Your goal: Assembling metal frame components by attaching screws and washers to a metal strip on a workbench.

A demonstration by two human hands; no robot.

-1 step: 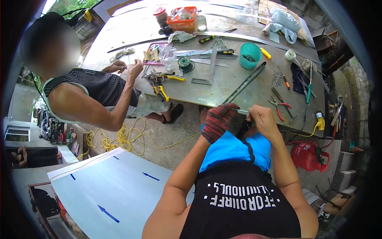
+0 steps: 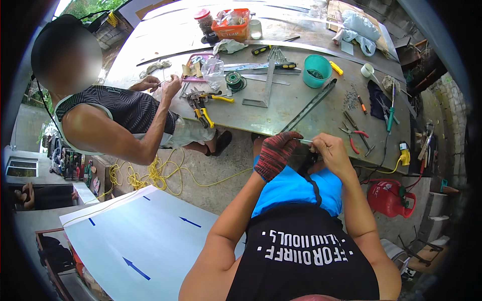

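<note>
**Two hands on a thin metal piece at the desk's near edge**

Where the forearms rise from the lower edge, the left hand (image 2: 277,153), in a dark red knit glove, is curled shut around one end of a thin metal piece (image 2: 305,142), and the bare right hand (image 2: 331,150) pinches the other end between thumb and fingers. The piece sits level between them, just short of the desk (image 2: 281,118) edge and above the lap, probably so both ends can be steadied at once; the glove likely guards the palm against a sharp edge.

Just beyond the hands, a long flat metal bar (image 2: 309,106) lies slantwise on the desk, within easy reach. To the bar's right rest red-handled pliers (image 2: 354,138); to its left, yellow-handled snips (image 2: 203,113). Past the bar's far end stands a teal bowl (image 2: 317,70), and left of that lies a steel square (image 2: 266,83).

Farther left of the bar, another person's hands (image 2: 163,84) work a small item at the desk's edge. At the far side sits an orange tray (image 2: 232,29) of small parts.
</note>
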